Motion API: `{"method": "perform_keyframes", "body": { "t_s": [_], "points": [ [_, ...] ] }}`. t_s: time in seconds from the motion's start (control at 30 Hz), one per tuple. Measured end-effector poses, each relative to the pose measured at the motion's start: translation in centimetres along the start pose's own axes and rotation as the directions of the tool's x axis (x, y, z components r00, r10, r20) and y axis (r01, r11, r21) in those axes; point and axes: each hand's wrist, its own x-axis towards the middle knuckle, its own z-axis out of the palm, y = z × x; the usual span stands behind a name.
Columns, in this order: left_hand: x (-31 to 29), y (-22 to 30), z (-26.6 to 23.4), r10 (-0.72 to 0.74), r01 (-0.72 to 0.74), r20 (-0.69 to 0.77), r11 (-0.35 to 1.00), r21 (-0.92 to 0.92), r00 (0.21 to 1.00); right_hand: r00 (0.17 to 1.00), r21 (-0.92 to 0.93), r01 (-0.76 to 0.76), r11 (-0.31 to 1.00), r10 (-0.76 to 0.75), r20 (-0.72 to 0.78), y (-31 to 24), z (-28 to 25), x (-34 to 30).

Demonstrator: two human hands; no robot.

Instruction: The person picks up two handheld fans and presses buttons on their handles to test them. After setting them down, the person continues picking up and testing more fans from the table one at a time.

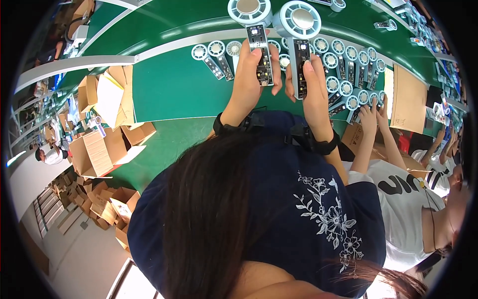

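Observation:
My left hand (244,72) is wrapped round the handle of a light-blue handheld fan (250,11), its thumb on the bare circuit board in the handle. Beside it, my right hand (314,87) grips a second handheld fan (300,21) the same way, thumb on the board's edge. Both fans are held side by side, round heads pointing away from me, a lit spot showing on each board. Behind and right of my hands, several similar fans (351,53) lie in rows on the green table (169,92). A few more fans (216,48) lie to the left.
At my right a co-worker's hands (371,117) touch fans at the table's near edge. A cardboard sheet (408,99) lies at the table's right end. Open cardboard boxes (99,149) stand to my left. A pale rail (164,48) crosses beyond the fans.

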Motion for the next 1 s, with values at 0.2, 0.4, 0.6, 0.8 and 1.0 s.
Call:
{"method": "perform_keyframes", "body": {
  "t_s": [0.2, 0.4, 0.6, 0.8, 1.0],
  "points": [
    [0.2, 0.3, 0.4, 0.001, 0.000, 0.028, 1.000, -0.019, 1.000, 1.000, -0.003, 0.024, 1.000, -0.024, 0.000, -0.1, -0.3, 0.0],
    [0.0, 0.4, 0.2, -0.018, 0.015, 0.052, 0.998, 0.054, 0.998, 0.998, 0.017, 0.031, 0.999, -0.031, -0.046, -0.2, 0.0, 0.0],
    [0.4, 0.2, 0.1, -0.032, 0.033, -0.007, 0.993, 0.117, 0.999, 0.994, 0.017, 0.041, 0.999, -0.039, -0.101, 0.3, -0.3, 0.3],
    [0.7, -0.4, -0.4, -0.054, 0.057, -0.025, 0.986, 0.157, 0.998, 0.983, -0.025, -0.041, 0.999, 0.036, -0.179, 0.1, -0.5, 0.4],
    [0.7, -1.2, -0.4, -0.092, 0.094, -0.020, 0.985, 0.146, 0.996, 0.969, -0.016, -0.034, 0.999, 0.029, -0.244, 0.4, -1.3, 0.5]
  ]
}}
